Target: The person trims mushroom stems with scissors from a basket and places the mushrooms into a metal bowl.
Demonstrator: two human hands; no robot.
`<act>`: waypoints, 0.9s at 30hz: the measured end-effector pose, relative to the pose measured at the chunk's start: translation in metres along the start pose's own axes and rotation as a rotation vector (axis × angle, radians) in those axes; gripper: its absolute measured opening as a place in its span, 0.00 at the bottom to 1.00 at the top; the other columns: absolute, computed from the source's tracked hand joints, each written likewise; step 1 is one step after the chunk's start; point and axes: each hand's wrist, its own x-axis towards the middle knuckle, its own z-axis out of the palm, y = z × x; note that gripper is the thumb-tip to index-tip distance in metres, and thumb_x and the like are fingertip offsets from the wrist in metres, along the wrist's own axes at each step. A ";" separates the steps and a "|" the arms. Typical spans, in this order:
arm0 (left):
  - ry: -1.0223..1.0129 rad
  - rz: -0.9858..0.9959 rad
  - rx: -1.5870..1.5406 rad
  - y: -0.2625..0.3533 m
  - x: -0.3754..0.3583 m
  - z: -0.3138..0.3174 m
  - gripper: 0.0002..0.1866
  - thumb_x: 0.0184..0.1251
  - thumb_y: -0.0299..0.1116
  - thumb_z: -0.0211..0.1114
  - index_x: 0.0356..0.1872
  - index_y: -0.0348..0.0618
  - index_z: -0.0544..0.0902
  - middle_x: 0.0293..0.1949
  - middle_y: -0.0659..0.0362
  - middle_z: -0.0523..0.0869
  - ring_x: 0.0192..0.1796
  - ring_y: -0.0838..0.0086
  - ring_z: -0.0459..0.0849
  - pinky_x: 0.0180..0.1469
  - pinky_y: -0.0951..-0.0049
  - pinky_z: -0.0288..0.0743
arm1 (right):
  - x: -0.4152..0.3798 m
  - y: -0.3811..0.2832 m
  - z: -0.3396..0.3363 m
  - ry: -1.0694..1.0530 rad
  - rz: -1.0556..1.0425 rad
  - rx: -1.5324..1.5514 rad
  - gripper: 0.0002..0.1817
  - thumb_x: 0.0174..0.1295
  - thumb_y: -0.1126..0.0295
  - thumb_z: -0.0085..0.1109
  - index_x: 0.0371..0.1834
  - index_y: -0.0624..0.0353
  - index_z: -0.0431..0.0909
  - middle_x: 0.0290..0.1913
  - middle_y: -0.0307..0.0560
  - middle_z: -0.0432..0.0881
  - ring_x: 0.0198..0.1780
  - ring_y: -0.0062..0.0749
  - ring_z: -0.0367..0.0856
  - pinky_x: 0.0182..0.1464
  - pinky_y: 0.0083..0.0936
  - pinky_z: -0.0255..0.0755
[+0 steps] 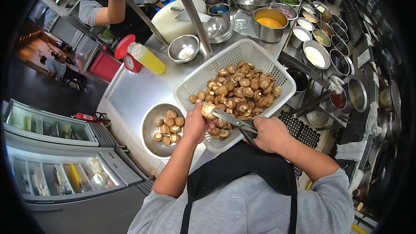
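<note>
A mushroom (208,111) with its pale underside up is held in my left hand (196,123), over the near left part of a white perforated basket (190,83). My right hand (269,134) is closed round the black handles of the scissors (227,117), whose blades reach left to the held mushroom. Many brown mushrooms (247,91) lie in the basket. Left of my left hand, a steel bowl (149,122) holds several mushrooms (170,126).
A steel bowl (183,48), a yellow squeeze bottle (148,59) and a red scale (130,56) stand on the steel counter (143,89). Behind are a cutting board (173,26) and a pot of orange liquid (269,24). A co-worker (102,8) stands at the upper left.
</note>
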 end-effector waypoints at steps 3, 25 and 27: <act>0.035 -0.001 0.072 -0.001 0.003 -0.001 0.30 0.82 0.54 0.39 0.38 0.38 0.79 0.23 0.55 0.82 0.18 0.75 0.74 0.20 0.76 0.67 | 0.002 -0.002 0.001 -0.070 0.049 0.029 0.18 0.53 0.59 0.65 0.38 0.65 0.79 0.36 0.61 0.85 0.41 0.54 0.86 0.48 0.45 0.78; 0.082 -0.053 -0.087 0.008 -0.001 -0.007 0.27 0.82 0.52 0.39 0.40 0.38 0.78 0.23 0.53 0.83 0.18 0.71 0.79 0.20 0.76 0.74 | 0.001 -0.006 0.003 -0.022 0.011 0.084 0.21 0.54 0.56 0.65 0.36 0.65 0.77 0.34 0.59 0.85 0.40 0.56 0.85 0.45 0.46 0.78; 0.087 -0.014 -0.114 0.008 -0.003 -0.002 0.29 0.82 0.53 0.38 0.41 0.36 0.78 0.24 0.53 0.83 0.19 0.71 0.80 0.22 0.75 0.76 | 0.002 -0.008 0.003 -0.012 0.023 0.122 0.28 0.57 0.44 0.65 0.31 0.63 0.77 0.34 0.60 0.84 0.40 0.56 0.84 0.44 0.45 0.77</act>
